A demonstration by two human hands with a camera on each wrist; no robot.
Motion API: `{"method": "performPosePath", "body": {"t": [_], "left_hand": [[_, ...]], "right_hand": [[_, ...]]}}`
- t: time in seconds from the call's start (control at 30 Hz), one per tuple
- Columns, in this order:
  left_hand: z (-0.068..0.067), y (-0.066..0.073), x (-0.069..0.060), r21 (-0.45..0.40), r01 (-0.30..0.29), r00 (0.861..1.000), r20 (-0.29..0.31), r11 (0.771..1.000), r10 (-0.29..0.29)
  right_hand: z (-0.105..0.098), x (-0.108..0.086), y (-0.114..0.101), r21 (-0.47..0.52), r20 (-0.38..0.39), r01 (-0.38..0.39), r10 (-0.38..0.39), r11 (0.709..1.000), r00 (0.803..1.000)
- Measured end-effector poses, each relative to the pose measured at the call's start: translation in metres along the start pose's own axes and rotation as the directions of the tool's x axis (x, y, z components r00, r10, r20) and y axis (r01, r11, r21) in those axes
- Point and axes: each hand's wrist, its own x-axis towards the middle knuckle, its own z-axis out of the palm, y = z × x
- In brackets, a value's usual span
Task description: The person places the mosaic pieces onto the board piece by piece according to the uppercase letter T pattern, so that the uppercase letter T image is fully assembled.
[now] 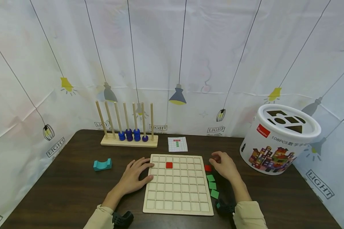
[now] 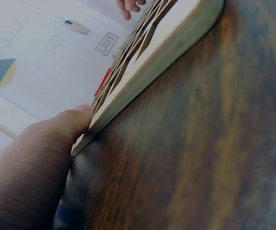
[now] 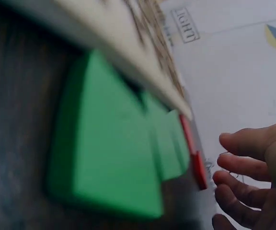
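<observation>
On the dark brown worktop (image 1: 74, 190) lies a pale wooden square grid board (image 1: 172, 195), with one flat red square tile (image 1: 169, 165) in its upper part. The left hand (image 1: 134, 176) has its fingers spread and touches the board's left edge. The right hand (image 1: 225, 165), its fingers loosely bent, apart and holding nothing, is near the right edge, where three green square tiles (image 1: 212, 185) lie in a row.

Creased white cloth backdrop (image 1: 154, 41), printed hanging lamps (image 1: 177, 96), "LIGHT" labels (image 1: 216, 129), dark brown wood-grained table (image 1: 66, 187)
</observation>
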Motion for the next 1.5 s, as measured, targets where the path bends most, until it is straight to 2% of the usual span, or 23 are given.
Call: {"method": "performPosePath", "body": {"t": [0.3,0.5,0.77,1.03,1.3,1.5], "left_hand": [[0.002,0.002,0.001,-0.005,0.008,1.0,0.027,1.0,-0.008],[-0.001,0.0,0.001,-0.012,0.012,1.0,0.015,1.0,-0.011],[0.0,-0.001,0.005,0.008,0.047,0.998,0.047,0.999,-0.048],[-0.001,-0.001,0.002,0.005,0.032,0.999,0.016,0.999,-0.032],[0.0,-0.002,0.003,0.007,0.043,0.998,0.035,0.999,-0.043],[0.0,-0.003,0.002,-0.004,0.051,0.998,0.045,0.999,-0.051]], "right_hand": [[-0.001,-0.002,0.013,-0.08,-0.013,-0.117,0.117,0.99,0.993],[0.0,0.0,0.013,-0.093,-0.015,-0.12,0.119,0.988,0.993],[-0.002,0.0,0.01,-0.097,-0.015,-0.115,0.114,0.989,0.993],[0.005,0.002,0.011,-0.097,-0.027,-0.127,0.124,0.987,0.992],[0.001,0.004,0.015,0.035,-0.039,-0.163,0.164,0.986,0.986],[-0.004,0.007,0.015,0.183,-0.047,-0.215,0.227,0.959,0.973]]}}
